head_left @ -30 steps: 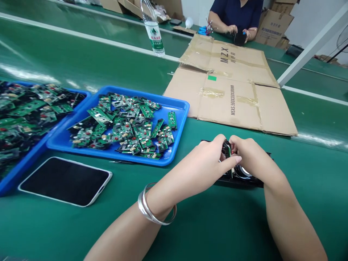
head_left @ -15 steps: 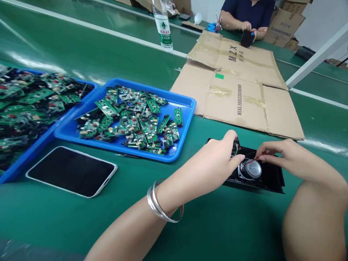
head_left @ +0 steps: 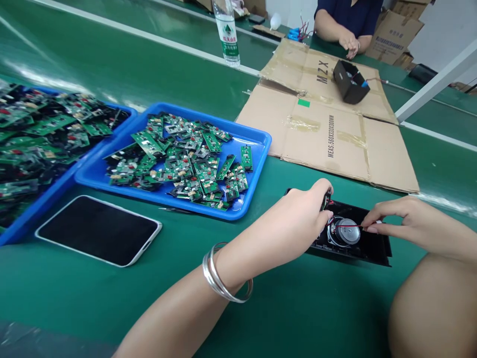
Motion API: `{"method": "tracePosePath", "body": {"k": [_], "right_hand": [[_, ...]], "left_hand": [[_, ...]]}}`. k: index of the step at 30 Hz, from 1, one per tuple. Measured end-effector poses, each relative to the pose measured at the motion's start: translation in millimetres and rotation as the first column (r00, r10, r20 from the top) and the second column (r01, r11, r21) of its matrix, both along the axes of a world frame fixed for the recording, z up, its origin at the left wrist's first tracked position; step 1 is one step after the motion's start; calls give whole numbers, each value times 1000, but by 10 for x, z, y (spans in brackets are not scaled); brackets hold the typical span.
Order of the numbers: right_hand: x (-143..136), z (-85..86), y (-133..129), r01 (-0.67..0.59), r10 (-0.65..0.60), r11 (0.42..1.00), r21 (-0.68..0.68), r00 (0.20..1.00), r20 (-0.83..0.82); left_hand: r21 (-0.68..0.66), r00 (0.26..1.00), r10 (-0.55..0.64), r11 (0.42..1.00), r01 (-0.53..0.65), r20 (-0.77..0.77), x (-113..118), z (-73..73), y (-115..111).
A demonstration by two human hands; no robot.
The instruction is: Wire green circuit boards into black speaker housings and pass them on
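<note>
A black open housing (head_left: 374, 243) lies on the green table, with a round silver speaker (head_left: 347, 232) inside it. Over the housing's left end, my left hand (head_left: 298, 219) is closed on a small circuit board (head_left: 326, 200), mostly hidden by the fingers. My right hand (head_left: 391, 219) pinches a thin red wire (head_left: 352, 226), stretched across the speaker above the housing's right part. A small white end shows at the right fingertips.
Blue trays of circuit boards (head_left: 257, 184) and a phone (head_left: 99, 229) lie at left. Flattened cardboard (head_left: 320, 134) carries another black housing (head_left: 348, 87). A bottle (head_left: 227, 40) stands behind; across sits a person (head_left: 346, 25).
My right hand has moved slightly right, drawing the red wire straighter. The other black housing now rests on the cardboard, out of the other person's hands.
</note>
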State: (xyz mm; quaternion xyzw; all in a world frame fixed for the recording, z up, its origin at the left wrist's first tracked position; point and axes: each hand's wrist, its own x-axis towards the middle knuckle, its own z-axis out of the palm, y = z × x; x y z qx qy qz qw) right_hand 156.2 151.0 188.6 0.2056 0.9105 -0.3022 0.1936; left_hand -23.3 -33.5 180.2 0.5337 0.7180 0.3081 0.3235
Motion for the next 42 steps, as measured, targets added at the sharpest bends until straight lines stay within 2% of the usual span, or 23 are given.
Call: {"method": "tracePosePath", "body": {"k": [5,8,11,16,22,29,35,42], "right_hand": [[28,-28,42,61,-61,997,39,998,-7],[5,-28,27,106,-106,994,11,993,-46],[-39,-15,-22,134,-137,990,-32,985,-106],[-109,10,-110,172,-172,985,-24,957,-235],[-156,21,-127,100,-114,993,-63,948,-297],[-314,-31,-233,-23,-62,977,-213,921,-384],[-416,-78,-330,-132,60,979,-154,913,-404],[-477,-137,-455,-35,18,999,-37,920,-390]], "left_hand": [[-7,1000,0,1000,0,-16,5,-10,3],[-9,1000,-8,1000,8,-21,-2,-15,0],[-9,999,-28,1000,28,-19,-22,-15,-7],[-67,999,-4,998,7,52,-48,-19,23],[-89,995,47,995,-39,83,-64,-58,91],[-114,988,86,991,-72,129,-63,-90,143],[-101,975,132,988,-115,181,-57,-138,204],[-104,936,153,987,-126,316,-68,-194,200]]}}
